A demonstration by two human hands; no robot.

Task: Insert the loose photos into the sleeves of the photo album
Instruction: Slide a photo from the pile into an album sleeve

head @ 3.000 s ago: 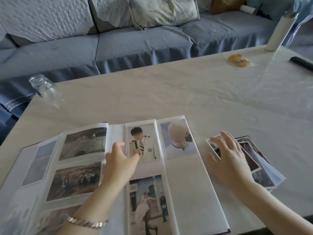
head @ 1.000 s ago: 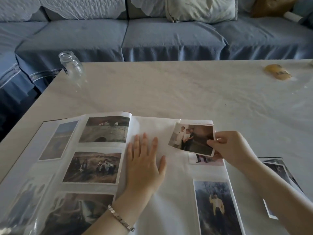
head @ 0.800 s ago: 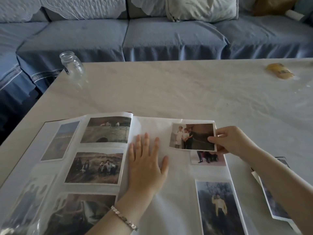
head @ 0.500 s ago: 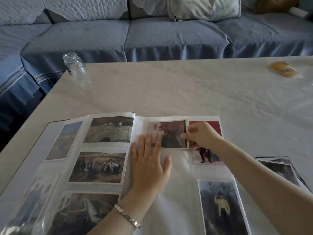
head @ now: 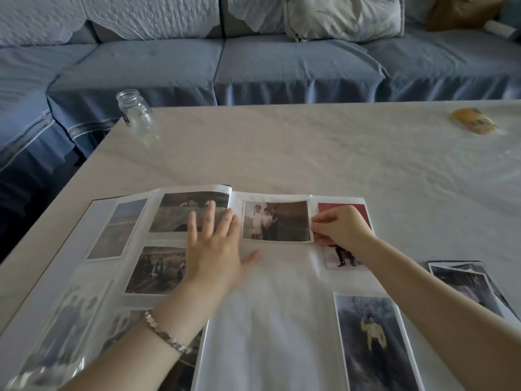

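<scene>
glossy paper, likely light, bendy and quick to crease — the group photo point(head: 277, 221) lies at the top-left of the photo album's point(head: 267, 334) right page, the right hand point(head: 342, 225) pinching its right edge, the left hand point(head: 214, 249) spread wide and flat by the fold.

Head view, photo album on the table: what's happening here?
A person is filling an open photo album on the table. The right hand pinches the right edge of a group photo at the top of the right-hand page, apparently sliding it into place. The left hand is spread open over the album's fold. More loose photos lie to the right.
</scene>
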